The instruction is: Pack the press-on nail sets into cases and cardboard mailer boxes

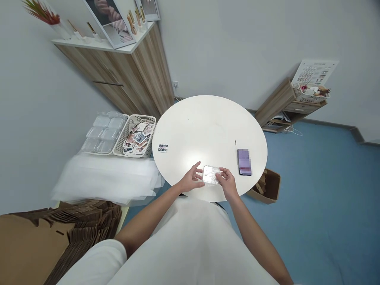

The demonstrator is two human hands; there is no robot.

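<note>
Jointly held: small clear plastic case (pixel 211 175), left hand (pixel 191 181) and right hand (pixel 228 183) each clamped on an end, seemingly to steady it.
Support: round white table (pixel 208 126), near edge.

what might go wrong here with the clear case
The case is pinched at its ends by the left hand and right hand over the near edge of the table; a slip could drop it. The purple item lies near the right rim, so a forearm might knock it off.

Clear plastic case (pixel 211 174), flat, near table edge
</note>
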